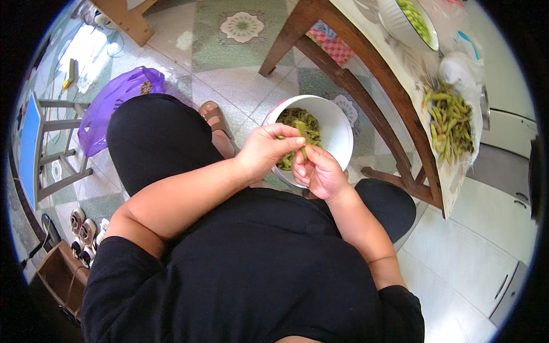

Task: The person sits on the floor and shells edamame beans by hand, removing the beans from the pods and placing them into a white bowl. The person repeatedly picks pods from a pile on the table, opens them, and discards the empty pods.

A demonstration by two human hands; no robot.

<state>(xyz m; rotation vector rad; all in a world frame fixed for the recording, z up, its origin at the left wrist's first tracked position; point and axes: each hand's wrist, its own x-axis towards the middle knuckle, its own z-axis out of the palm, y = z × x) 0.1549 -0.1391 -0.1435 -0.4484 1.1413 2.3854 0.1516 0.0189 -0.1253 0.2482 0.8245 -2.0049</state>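
Note:
Both hands meet over a white plastic bucket on the floor between my knees. My left hand pinches a green bean pod between thumb and forefinger. From the other side my right hand grips the lower end of the same pod, its thumb against the forefinger and the other fingers curled. Below them, a heap of green pods or husks lies in the bucket; the hands hide part of it. Whether the held pod is split cannot be made out.
On the table at my right lie a pile of bean pods and a white bowl of shelled green beans. A purple plastic bag and a blue-topped stool stand at left, above several shoes.

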